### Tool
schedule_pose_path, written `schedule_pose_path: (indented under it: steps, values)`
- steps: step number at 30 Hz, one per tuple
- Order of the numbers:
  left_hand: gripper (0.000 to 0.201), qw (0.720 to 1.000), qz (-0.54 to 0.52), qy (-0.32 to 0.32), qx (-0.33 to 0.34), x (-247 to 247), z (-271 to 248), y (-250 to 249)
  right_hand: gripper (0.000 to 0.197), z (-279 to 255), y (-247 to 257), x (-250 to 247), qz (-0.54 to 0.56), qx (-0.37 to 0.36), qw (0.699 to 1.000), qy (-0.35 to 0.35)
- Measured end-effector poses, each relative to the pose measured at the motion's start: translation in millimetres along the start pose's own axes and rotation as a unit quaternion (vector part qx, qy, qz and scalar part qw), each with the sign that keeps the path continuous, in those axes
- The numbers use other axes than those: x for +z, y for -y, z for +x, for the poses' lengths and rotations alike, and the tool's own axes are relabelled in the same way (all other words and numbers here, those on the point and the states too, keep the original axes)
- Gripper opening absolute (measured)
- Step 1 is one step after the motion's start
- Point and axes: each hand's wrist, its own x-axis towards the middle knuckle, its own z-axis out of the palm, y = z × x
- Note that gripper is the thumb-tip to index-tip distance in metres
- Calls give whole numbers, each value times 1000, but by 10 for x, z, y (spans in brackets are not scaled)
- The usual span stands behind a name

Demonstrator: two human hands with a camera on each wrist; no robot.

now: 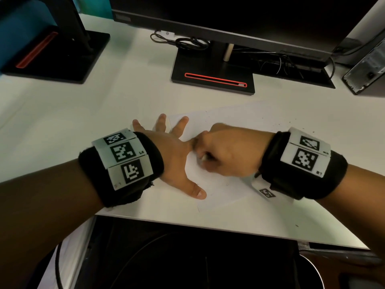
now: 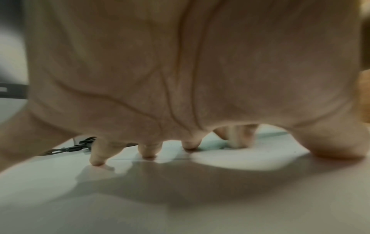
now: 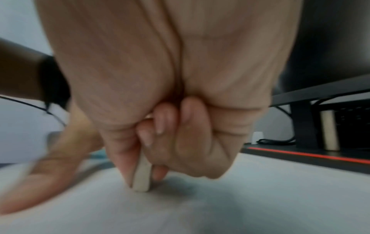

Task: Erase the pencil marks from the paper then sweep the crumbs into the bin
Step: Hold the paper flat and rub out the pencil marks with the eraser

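Two hands work on the sheet. The right hand [image 1: 225,151] is curled tight around a pale eraser [image 3: 141,175], pinched between thumb and fingers with its lower end pressed to the paper [image 1: 229,126]; motion blur suggests rubbing. The left hand [image 1: 170,151] lies flat with fingers spread wide, fingertips [image 2: 97,159] pressing the sheet's left part to pin it.

Erasing looks underway rather than finished: a few faint marks [image 1: 227,184] remain near the sheet's near edge, and dark crumbs [image 1: 270,122] are scattered over the far right of the paper and onto the desk beyond. None appear gathered, so sweeping is probably all still to do.

Beneath is a white desk [image 1: 104,105] carrying two black monitor stands [image 1: 212,80] with red slots, tangled cables and a computer case at the far right. A dark round bin [image 1: 208,263] sits below the desk's near edge.
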Motion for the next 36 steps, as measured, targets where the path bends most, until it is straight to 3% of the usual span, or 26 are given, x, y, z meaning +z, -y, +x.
schedule_pose_path:
  steps: [3, 6, 8, 11, 15, 20, 24, 29, 33, 36]
  values:
    - [132, 1000, 10, -10, -1, 8, 0, -8, 22, -101, -27, 2, 6, -4, 999, 33]
    - [132, 1000, 8, -21, 0, 24, -7, 2, 28, -83, -254, -89, -19, 62, 998, -11]
    - [132, 1000, 7, -21, 1, 24, -4, 7, 25, -88, -202, -46, -12, 47, 999, -21]
    - [132, 1000, 12, -19, 0, 20, 3, 4, 23, -126, -58, 52, 21, 5, 1000, 19]
    - [132, 1000, 8, -17, -2, 11, -8, -2, 29, -97, -278, -70, 6, 70, 997, -22]
    - [133, 1000, 7, -18, -1, 14, 3, -5, 26, -166, -25, 78, 25, 8, 1000, 6]
    - [133, 1000, 7, -15, -5, -1, -15, -16, 30, -156, -255, -36, -4, 81, 996, -28]
    - [133, 1000, 8, -18, -3, 8, 10, -19, 31, -186, -1, 127, 19, 17, 1000, -11]
    - [133, 1000, 8, -15, -5, -6, -8, -22, 33, -127, -210, -8, 7, 79, 996, -35]
    - [133, 1000, 2, -13, -8, -2, -13, -32, 31, -162, -87, 72, -10, 55, 998, -30]
